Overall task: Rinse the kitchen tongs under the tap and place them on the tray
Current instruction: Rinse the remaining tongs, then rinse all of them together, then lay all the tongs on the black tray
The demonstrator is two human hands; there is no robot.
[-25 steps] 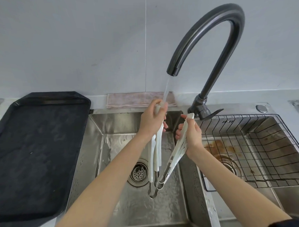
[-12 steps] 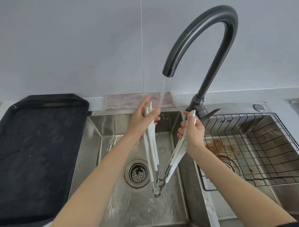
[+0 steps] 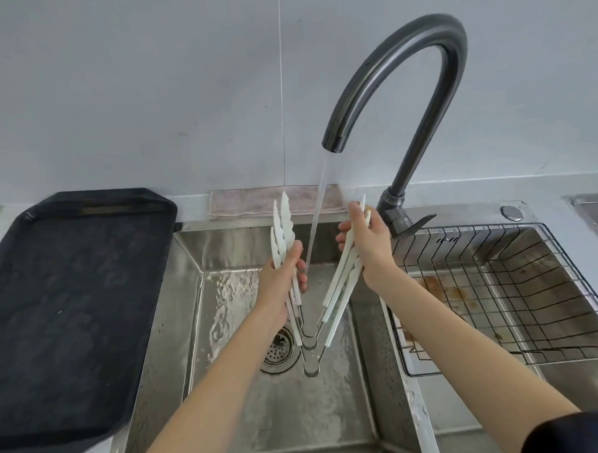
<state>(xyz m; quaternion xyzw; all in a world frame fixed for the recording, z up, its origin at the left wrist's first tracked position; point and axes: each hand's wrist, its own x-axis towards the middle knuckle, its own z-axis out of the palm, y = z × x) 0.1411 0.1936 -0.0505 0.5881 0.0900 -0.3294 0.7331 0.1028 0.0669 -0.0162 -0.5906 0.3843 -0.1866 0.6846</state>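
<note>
Head view has the rinse under way: left hand (image 3: 282, 278) and right hand (image 3: 369, 249) each closed around one side of the spread tongs (image 3: 337, 283), water (image 3: 316, 222) falling between their fingers. Next, I'd say, carry them leftward to the tray (image 3: 71, 304).

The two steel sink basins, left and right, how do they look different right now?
The left steel sink basin is wet, with tap water running into it; the right steel sink basin gets none. The left shows its round drain strainer openly; the right holds a black wire rack over brown-stained metal. Both are rectangular stainless steel.
</note>
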